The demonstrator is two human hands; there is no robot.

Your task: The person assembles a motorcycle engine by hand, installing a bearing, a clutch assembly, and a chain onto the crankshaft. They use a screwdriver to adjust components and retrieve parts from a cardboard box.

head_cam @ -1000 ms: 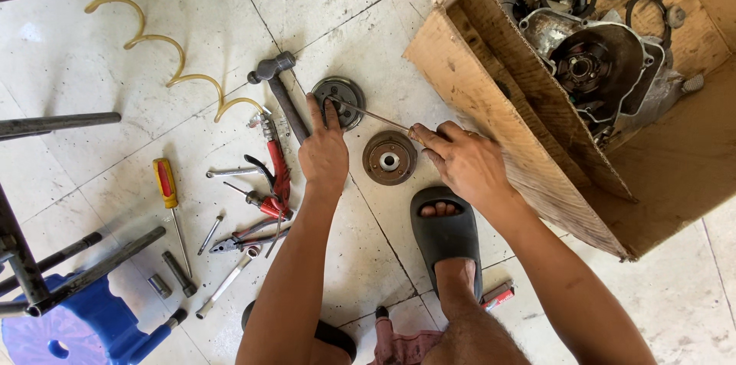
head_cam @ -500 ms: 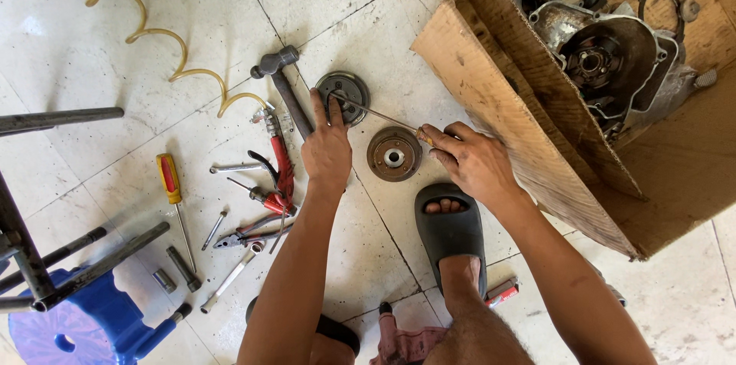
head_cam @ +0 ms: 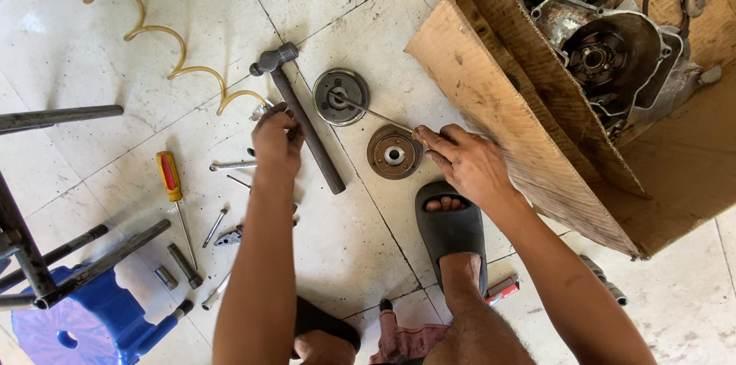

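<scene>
Bare tile is lying open above the hammer [head_cam: 299,116] and the 2 discs [head_cam: 341,97] [head_cam: 394,152], toward the hose [head_cam: 165,50]. To the right, the box [head_cam: 529,127] is walling off the floor. The sandal [head_cam: 451,227] is sitting just below the lower disc. Left of the left hand [head_cam: 277,143], a screwdriver [head_cam: 172,189] and loose bolts are cluttering the tile, with the stool [head_cam: 92,327] crowding the corner.

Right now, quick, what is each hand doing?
Left hand: fingers curled shut on a small tool near the hammer; which tool cannot be told.
Right hand: shut on a screwdriver, tip on the round metal part.
</scene>
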